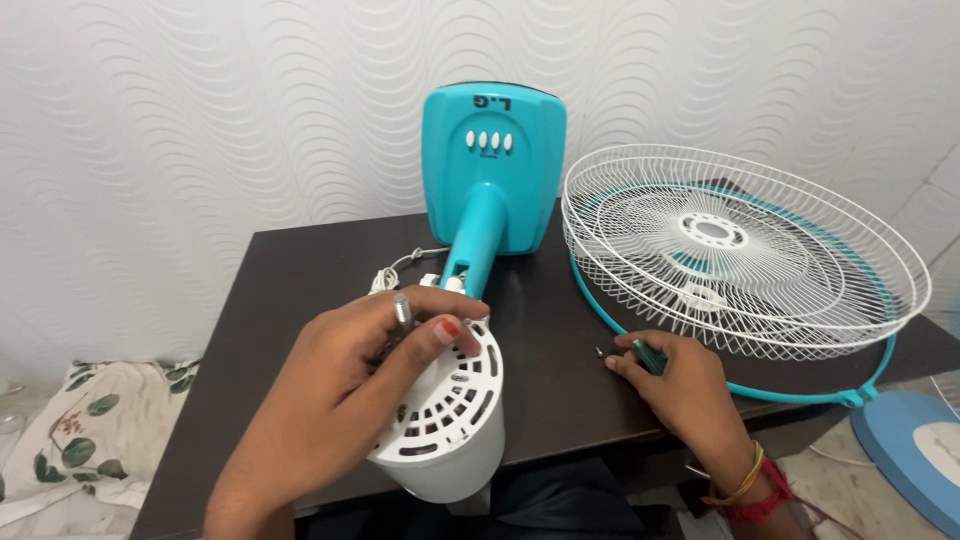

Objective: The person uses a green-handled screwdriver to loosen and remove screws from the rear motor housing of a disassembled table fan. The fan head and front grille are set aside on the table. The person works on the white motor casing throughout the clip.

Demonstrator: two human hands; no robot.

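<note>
My left hand grips the white vented motor housing of a table fan lying on the dark table. The fan's turquoise neck and base point away toward the wall. My right hand rests on the table to the right, closed on a green-handled screwdriver. A small screw lies just left of that hand's fingertips.
Two white wire fan guards with a turquoise rim lie stacked on the table's right side, overhanging its edge. A white cord lies by the fan neck. A leaf-patterned cloth sits at lower left, and a blue disc at lower right.
</note>
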